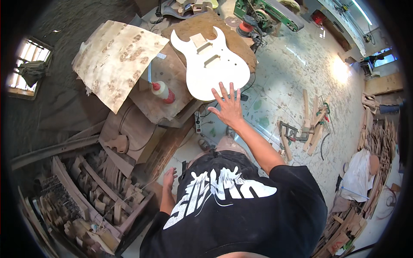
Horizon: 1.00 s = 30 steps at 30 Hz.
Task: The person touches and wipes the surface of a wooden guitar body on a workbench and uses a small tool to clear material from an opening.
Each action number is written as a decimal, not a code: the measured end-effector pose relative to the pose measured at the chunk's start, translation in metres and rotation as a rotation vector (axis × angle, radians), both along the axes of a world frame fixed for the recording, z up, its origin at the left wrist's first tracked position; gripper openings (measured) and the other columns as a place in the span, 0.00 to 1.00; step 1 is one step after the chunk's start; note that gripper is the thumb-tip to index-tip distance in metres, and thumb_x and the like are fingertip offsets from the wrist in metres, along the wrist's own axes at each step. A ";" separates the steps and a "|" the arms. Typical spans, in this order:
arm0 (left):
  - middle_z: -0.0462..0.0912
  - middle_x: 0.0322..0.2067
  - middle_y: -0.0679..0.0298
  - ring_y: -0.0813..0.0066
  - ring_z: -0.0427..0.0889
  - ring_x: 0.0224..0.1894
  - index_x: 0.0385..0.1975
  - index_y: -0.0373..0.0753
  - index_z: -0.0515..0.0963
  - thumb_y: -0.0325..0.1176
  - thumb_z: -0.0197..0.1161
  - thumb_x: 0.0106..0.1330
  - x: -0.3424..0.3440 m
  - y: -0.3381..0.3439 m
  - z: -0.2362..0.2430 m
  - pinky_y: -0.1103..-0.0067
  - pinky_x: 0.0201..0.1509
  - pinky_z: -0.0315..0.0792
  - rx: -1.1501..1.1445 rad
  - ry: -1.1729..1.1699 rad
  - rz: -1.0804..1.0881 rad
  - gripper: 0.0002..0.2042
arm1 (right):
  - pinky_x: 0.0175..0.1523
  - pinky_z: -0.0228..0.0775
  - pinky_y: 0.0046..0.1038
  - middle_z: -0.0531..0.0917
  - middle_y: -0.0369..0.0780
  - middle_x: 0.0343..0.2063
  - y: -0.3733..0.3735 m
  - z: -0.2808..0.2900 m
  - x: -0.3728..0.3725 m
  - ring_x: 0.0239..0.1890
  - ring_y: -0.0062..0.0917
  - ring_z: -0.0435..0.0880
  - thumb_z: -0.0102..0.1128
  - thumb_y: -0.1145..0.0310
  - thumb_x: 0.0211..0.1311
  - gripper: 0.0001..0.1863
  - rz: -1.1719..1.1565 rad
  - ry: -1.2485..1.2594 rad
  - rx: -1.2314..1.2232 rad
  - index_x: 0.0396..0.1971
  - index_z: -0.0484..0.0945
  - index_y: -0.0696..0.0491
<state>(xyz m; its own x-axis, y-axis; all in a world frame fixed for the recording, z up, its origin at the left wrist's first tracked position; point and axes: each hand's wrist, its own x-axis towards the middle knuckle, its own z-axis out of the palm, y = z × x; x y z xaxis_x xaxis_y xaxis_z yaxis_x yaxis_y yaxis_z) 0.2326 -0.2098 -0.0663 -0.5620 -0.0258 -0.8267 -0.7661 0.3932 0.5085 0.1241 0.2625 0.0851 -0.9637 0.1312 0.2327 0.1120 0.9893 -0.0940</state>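
A pale electric guitar body (215,79), with two horns, pickup cavities and a few small holes, lies on a worn brown board (241,45) on the workbench. My right hand (229,107) reaches over its near rounded end, fingers spread, fingertips at the wood's edge. My left hand (170,176) hangs low at my side, away from the bench, its fingers loosely apart with nothing in them. To the left of the body stands a glue bottle (162,91) with a red cap. Beyond the bottle lies a sheet of burl veneer (122,58) with dark knots, its edges ragged.
A red and black power tool (247,26) and a green belt sander (273,15) stand beyond the bench. Clamps (294,132) and wood strips lie on the floor at right. A crate of offcuts (92,193) stands lower left; a power strip (198,122) hangs below the bench.
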 end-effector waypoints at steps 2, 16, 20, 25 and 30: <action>0.84 0.54 0.49 0.62 0.85 0.50 0.61 0.35 0.79 0.59 0.50 0.77 0.000 0.003 0.001 0.68 0.55 0.75 0.003 0.007 -0.007 0.31 | 0.76 0.36 0.66 0.47 0.41 0.80 -0.005 0.001 0.000 0.80 0.53 0.38 0.47 0.29 0.66 0.44 0.017 -0.005 -0.014 0.77 0.58 0.36; 0.84 0.54 0.48 0.61 0.83 0.55 0.57 0.28 0.80 0.59 0.52 0.77 0.008 0.013 0.029 0.71 0.58 0.78 -0.047 0.000 0.020 0.33 | 0.77 0.34 0.64 0.49 0.39 0.80 -0.026 0.004 -0.022 0.81 0.51 0.37 0.52 0.30 0.64 0.43 0.144 0.006 -0.048 0.75 0.63 0.35; 0.84 0.54 0.48 0.61 0.83 0.56 0.56 0.28 0.81 0.59 0.52 0.76 0.016 0.009 0.024 0.71 0.59 0.78 -0.019 0.009 0.038 0.33 | 0.77 0.33 0.65 0.49 0.39 0.80 -0.029 0.007 -0.030 0.81 0.52 0.37 0.53 0.29 0.63 0.43 0.198 -0.002 -0.059 0.74 0.65 0.34; 0.84 0.53 0.49 0.61 0.83 0.56 0.55 0.28 0.81 0.58 0.52 0.77 0.020 0.013 0.024 0.70 0.59 0.79 -0.017 0.008 0.065 0.32 | 0.76 0.36 0.66 0.49 0.41 0.80 -0.037 0.018 -0.031 0.80 0.55 0.38 0.53 0.27 0.60 0.44 0.272 -0.031 -0.062 0.73 0.67 0.36; 0.85 0.52 0.50 0.61 0.83 0.56 0.54 0.27 0.81 0.55 0.52 0.78 0.034 0.004 0.019 0.69 0.57 0.79 -0.035 0.009 0.100 0.31 | 0.74 0.54 0.57 0.55 0.47 0.77 -0.093 0.030 -0.002 0.75 0.56 0.55 0.60 0.34 0.62 0.41 0.547 0.061 -0.420 0.70 0.70 0.41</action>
